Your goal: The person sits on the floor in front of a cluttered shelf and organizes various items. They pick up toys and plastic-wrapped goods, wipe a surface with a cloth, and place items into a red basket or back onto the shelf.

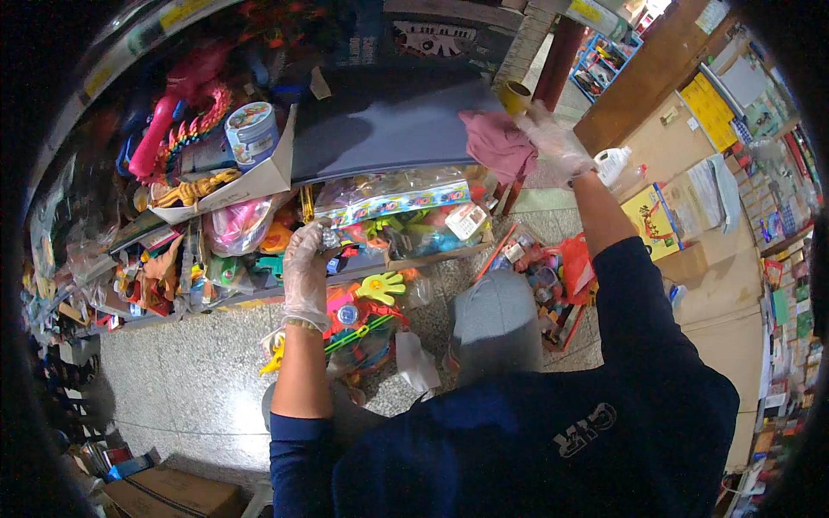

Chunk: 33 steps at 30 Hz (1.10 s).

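A clear plastic glove covers my right hand (pixel 556 141), which grips a pink cloth (pixel 497 144) at the right end of a dark shelf board (pixel 401 123). A yellow roll of tape (pixel 515 97) is close to its fingertips; whether the hand touches it I cannot tell. My left hand (pixel 307 262), also gloved, has its fingers closed on a small crinkled, silvery clear packet (pixel 329 237) at the edge of the lower shelf. Behind that hand lie bagged plastic toys. Left on the board stands a white carton (pixel 262 178) holding a tub (pixel 252 135) and a toy tiger (pixel 197 190).
Below the shelf, toys with a yellow-green hand clapper (pixel 382 287) lie on the speckled floor. A box of toys with a red bag (pixel 575 269) stands right of my knee. A white bottle (pixel 611 165) and a yellow book (pixel 651 221) are at the right, a cardboard box (pixel 175 492) lower left.
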Tool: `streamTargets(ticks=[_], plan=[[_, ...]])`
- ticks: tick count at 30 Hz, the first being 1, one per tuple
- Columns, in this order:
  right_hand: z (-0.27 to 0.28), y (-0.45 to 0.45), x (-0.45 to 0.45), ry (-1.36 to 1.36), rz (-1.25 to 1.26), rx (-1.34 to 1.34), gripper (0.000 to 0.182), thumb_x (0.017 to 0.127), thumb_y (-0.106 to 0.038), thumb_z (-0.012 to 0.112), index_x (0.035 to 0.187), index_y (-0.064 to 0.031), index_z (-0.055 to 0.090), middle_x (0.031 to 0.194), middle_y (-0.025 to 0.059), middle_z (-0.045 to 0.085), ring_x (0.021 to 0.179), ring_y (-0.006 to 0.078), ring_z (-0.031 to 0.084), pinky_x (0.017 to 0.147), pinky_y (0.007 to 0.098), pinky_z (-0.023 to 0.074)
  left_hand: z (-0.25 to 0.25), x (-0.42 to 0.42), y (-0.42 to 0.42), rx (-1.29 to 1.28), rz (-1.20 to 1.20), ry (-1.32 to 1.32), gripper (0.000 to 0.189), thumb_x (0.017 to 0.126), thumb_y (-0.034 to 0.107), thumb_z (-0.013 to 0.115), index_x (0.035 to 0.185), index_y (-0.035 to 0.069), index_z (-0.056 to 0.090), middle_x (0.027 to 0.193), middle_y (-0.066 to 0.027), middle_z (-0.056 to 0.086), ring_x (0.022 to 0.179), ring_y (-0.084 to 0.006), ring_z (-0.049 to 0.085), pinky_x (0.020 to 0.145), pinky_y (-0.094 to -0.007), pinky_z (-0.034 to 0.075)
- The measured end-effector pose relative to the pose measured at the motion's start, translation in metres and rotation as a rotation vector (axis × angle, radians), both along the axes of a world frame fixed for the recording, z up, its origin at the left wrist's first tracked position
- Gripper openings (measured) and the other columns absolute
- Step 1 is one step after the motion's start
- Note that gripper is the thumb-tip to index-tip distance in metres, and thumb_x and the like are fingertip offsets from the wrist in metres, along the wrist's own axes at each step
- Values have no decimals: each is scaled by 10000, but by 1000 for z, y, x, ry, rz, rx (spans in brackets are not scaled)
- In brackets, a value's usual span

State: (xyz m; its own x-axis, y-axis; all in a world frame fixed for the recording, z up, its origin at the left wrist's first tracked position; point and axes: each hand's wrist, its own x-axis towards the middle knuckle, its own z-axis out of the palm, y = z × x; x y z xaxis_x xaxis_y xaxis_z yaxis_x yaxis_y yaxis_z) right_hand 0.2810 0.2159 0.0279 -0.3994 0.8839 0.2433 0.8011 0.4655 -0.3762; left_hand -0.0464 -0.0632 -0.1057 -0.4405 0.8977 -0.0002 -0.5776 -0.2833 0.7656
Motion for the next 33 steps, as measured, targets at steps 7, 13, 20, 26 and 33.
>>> streamTargets(ticks=[7, 13, 20, 26, 33], plan=[[-58, 7, -32, -400, 9, 186, 775, 811, -656, 346, 1396, -152, 277, 1425, 136, 259, 1254, 349, 333, 1029, 402, 299, 6, 8, 3, 21, -16, -7, 256, 850, 226, 612, 1013, 31, 579, 941, -52, 587, 858, -163, 564, 799, -338, 472], [-51, 43, -64, -390, -141, 154, 745, 825, -660, 274, 1381, -165, 307, 1406, 148, 305, 1264, 328, 331, 1000, 423, 322, 11, 7, -6, 28, -14, -14, 295, 846, 240, 617, 1037, 19, 574, 943, -48, 579, 860, -157, 558, 809, -336, 477], [-63, 16, -74, -291, -16, 185, 626, 876, -526, 337, 1349, -116, 347, 1413, 95, 316, 1274, 303, 335, 1008, 467, 296, 16, 3, -12, 24, 25, -6, 297, 851, 233, 605, 1056, 21, 568, 942, -51, 576, 852, -155, 554, 789, -330, 477], [-46, -60, -177, -203, 311, 289, 516, 879, -484, 370, 1240, -131, 479, 1345, 89, 405, 1226, 309, 370, 986, 462, 300, 9, 0, -6, -56, 19, -23, 283, 844, 216, 608, 1036, 11, 571, 869, -45, 585, 793, -140, 558, 737, -293, 466], [-51, -56, -225, -241, 609, 299, 644, 858, -581, 339, 1273, -107, 478, 1376, 103, 384, 1269, 278, 335, 1012, 440, 270, 17, 18, 1, -149, -50, 36, 222, 832, 184, 600, 1006, 46, 598, 883, -18, 606, 779, -108, 561, 730, -278, 466]])
